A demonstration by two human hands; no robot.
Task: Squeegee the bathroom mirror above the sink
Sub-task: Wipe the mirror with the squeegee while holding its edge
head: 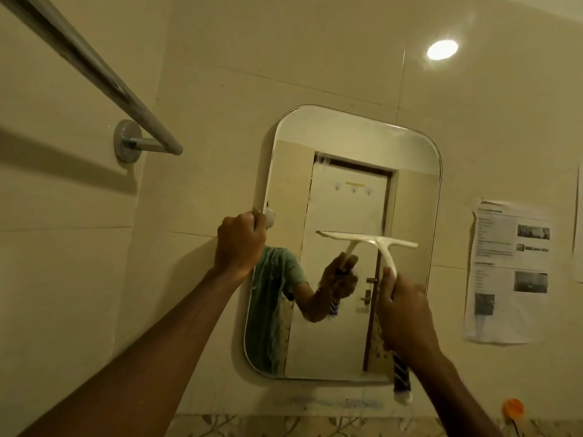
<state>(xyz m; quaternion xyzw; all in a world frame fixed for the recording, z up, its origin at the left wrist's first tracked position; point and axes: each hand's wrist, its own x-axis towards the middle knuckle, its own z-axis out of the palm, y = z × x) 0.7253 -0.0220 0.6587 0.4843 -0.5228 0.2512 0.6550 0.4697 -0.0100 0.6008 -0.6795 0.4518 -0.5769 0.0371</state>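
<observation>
A rounded rectangular mirror (pixel 410 190) hangs on the beige tiled wall. My right hand (pixel 407 316) grips the handle of a white squeegee (pixel 383 244), whose blade lies level against the glass at mid-height on the right half. A blue striped cloth (pixel 401 380) hangs from the same hand. My left hand (pixel 241 242) is closed around the mirror's left edge at mid-height. The glass reflects a white door, my arm and a green shirt.
A chrome towel bar (pixel 94 70) juts from the wall at the upper left, its bracket (pixel 127 141) close to the mirror. Printed paper sheets (pixel 508 272) are taped to the wall at right. An orange hook (pixel 513 408) sits low right.
</observation>
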